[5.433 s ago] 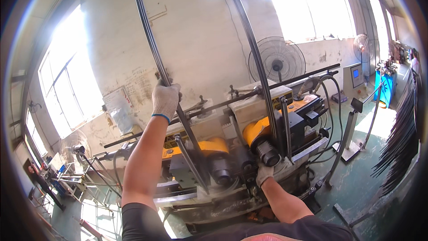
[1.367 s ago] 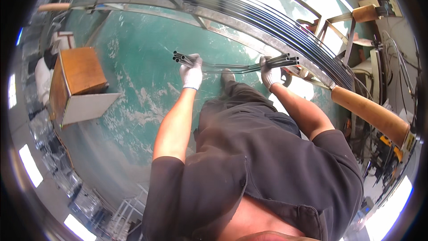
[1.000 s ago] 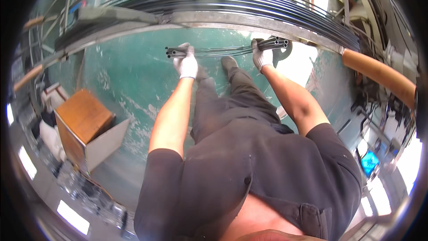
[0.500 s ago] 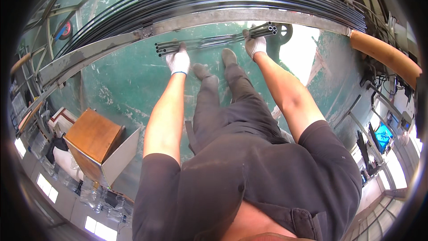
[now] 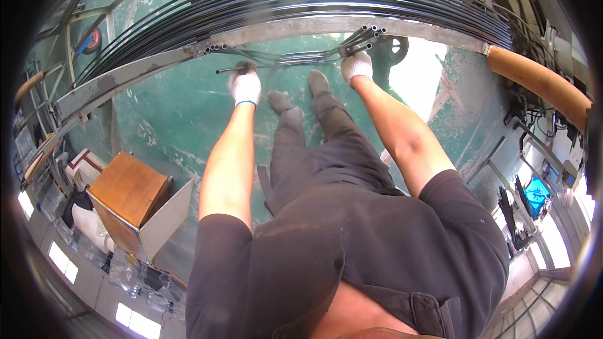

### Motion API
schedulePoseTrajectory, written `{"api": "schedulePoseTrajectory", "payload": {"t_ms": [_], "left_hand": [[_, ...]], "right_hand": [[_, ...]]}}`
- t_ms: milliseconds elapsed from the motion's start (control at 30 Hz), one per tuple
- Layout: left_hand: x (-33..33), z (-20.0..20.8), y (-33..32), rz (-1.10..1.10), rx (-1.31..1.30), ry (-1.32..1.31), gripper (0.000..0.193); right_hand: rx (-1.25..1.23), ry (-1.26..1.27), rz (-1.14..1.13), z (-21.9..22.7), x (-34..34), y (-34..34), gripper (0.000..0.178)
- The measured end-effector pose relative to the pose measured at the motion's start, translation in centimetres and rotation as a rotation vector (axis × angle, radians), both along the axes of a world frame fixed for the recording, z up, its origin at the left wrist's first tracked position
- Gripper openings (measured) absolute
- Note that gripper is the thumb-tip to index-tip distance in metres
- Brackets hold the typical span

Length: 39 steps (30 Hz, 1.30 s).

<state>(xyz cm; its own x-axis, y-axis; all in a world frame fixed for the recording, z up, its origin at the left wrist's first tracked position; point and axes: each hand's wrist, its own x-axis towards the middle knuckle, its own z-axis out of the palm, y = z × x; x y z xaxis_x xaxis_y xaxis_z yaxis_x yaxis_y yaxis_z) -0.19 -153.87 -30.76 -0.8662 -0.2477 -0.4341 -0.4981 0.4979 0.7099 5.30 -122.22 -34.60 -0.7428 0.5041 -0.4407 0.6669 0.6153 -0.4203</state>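
Note:
Thin dark metal tubes (image 5: 304,58) lie crosswise between my hands, their open round ends showing at both sides. My left hand (image 5: 245,86), in a white knitted glove, is closed around at least one tube, whose end sticks out to the left. Several other tube ends (image 5: 217,48) fan out above that hand, close to the grey metal beam (image 5: 276,28). My right hand (image 5: 357,67), gloved alike, is closed on the tubes near their right ends, which splay up toward the beam. Motion blurs the tubes' middle.
Long black rods (image 5: 301,1) lie behind the beam. A padded orange-brown bar (image 5: 540,74) is at right. A dark wheel (image 5: 396,49) stands past my right hand. A wooden box (image 5: 129,188) sits at lower left. My shoes (image 5: 318,80) are on the green floor (image 5: 163,113).
The tubes, bunched together before, have spread apart. Several left ends have risen toward the beam, while one stays low in my left hand. The right ends have shifted slightly left and fanned out.

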Motion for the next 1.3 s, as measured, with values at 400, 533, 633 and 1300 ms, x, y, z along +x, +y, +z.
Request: {"api": "schedulePoseTrajectory", "payload": {"t_ms": [400,533,633,1300], "left_hand": [[8.1,15.2,-5.9,0.094,0.13,0.395,0.009],[13.4,14.7,-13.7,0.3,0.189,0.338,0.009],[17.7,15.6,-19.3,0.423,-0.047,0.309,0.007],[35.5,34.7,-61.7,1.277,-0.019,0.934,0.015]], "right_hand": [[-0.051,0.28,0.593,17.4,2.6,-1.9,0.036],[-0.09,0.368,0.741,23.7,0.1,-7.5,0.04],[-0.3,0.49,0.8,30.0,-2.1,-14.5,0.036],[-0.833,0.417,1.362,23.7,-4.2,-69.9,0.028]]}}
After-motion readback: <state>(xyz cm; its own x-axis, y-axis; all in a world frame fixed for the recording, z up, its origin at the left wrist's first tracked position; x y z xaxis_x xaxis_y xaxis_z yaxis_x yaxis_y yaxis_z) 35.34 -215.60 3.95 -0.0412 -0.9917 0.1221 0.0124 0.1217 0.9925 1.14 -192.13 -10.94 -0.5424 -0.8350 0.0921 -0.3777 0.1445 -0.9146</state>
